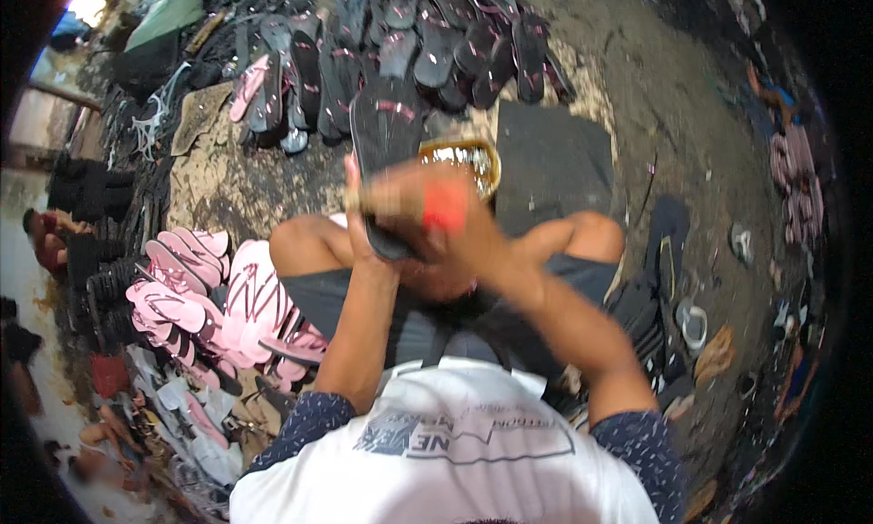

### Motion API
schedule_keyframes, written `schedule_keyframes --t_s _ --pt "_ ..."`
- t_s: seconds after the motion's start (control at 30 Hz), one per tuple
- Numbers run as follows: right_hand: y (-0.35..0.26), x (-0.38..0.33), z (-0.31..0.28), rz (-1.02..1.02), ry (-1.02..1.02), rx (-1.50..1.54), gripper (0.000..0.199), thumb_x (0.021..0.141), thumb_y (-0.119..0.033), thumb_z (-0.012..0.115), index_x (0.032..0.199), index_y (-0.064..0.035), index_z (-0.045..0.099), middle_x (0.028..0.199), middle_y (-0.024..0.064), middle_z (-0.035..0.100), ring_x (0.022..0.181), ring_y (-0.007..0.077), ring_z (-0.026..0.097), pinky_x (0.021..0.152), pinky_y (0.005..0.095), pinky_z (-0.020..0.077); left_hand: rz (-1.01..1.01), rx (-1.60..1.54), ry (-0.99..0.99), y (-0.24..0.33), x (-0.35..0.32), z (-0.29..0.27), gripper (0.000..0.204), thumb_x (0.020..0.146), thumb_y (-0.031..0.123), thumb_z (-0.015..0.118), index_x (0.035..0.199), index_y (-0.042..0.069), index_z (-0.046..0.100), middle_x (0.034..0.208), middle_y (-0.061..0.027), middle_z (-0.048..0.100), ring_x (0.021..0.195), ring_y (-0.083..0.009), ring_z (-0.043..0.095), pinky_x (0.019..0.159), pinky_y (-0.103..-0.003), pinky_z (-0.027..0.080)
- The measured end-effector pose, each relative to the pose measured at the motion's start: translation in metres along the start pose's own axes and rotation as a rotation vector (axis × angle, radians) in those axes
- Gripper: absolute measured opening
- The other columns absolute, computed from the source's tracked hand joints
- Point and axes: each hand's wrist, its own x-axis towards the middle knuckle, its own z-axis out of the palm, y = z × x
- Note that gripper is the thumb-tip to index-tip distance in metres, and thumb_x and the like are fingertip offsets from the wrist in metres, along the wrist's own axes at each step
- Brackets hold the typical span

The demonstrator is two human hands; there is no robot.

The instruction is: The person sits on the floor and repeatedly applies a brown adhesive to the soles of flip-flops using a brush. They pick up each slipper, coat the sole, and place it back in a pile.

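While the left hand (364, 216) grips a dark sandal sole (386, 146) upright above the knees, the blurred right hand (455, 219) is closed on a red-tipped tool (444, 206) against it. Just beyond the sole sits a glue tin (466, 156), then rows of dark soles (427, 42); pink sandals (209, 287) crowd its left, bare ground (555, 160) opens right.

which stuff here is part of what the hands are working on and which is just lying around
In hand:
- dark sandal sole, held by the left hand
- red-handled tool, blurred, in the right hand
- gold tin just behind

Lying about:
- row of dark sandals
- pink sandals
- dark mat
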Motion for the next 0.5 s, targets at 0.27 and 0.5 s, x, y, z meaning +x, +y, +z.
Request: schedule_keyframes --t_s 0.27,0.5 --pt "-0.038 -0.053 -0.094 0.649 0.343 0.163 0.021 0.097 -0.012 0.067 0.113 0.0017 0.067 0.108 0.0081 0.068 0.098 0.017 0.064 0.088 0.0297 0.0515 -0.191 -0.008 0.172 0.0 0.115 -0.061 0.038 0.095 0.044 0.057 0.109 0.009 0.067 0.093 -0.0087 0.073 0.075 -0.0232 0.07 0.065 -0.036 0.06" --pt "-0.032 -0.065 -0.118 0.651 0.426 0.102 0.029 0.097 -0.014 0.068 0.122 0.0 0.061 0.12 0.007 0.063 0.111 0.0174 0.059 0.101 0.0334 0.0444 0.034 0.415 0.691 0.098 0.198 -0.104 0.054 0.095 0.054 0.057 0.128 0.012 0.063 0.137 -0.0151 0.047 0.118 -0.0254 0.057 0.082 -0.036 0.053"
